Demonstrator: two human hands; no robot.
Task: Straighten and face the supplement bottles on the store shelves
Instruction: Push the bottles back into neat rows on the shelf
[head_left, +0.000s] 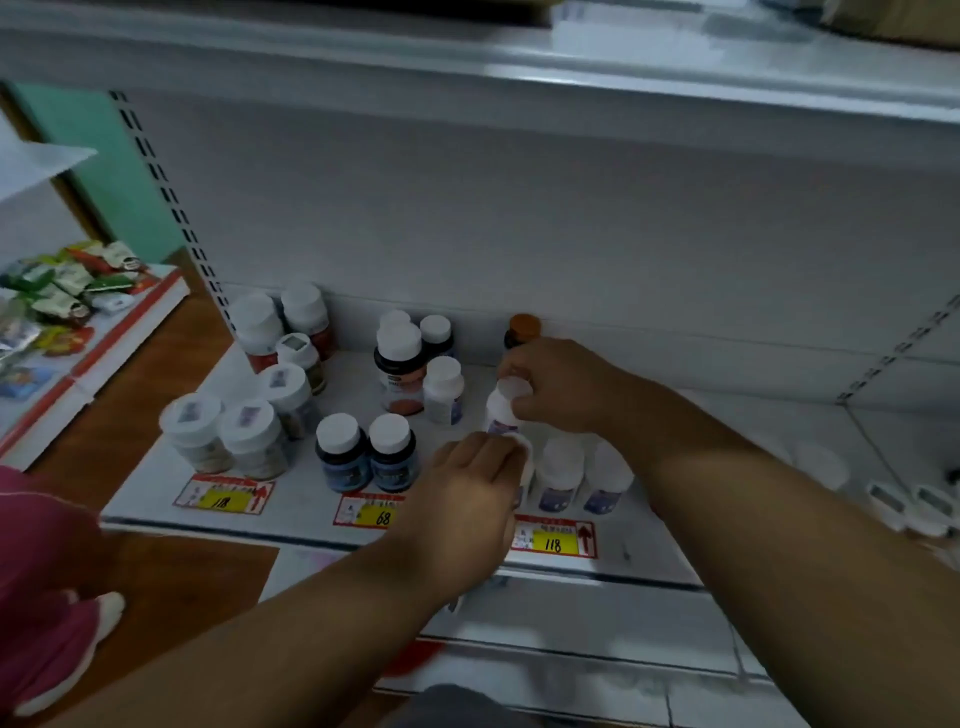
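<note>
On shelf (291, 499) | right hand (558, 387) grips white bottle (500, 410) cap | left hand (470, 493) covers front bottle (524, 457)

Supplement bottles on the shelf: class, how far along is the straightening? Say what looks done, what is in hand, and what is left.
Done, apparently: the two dark bottles stand paired at the front above the 68 tag. In hand: the right hand grips a white bottle by its cap; the left hand holds another at the front. Left: the jars on the left still straggle unevenly toward the back.
</note>
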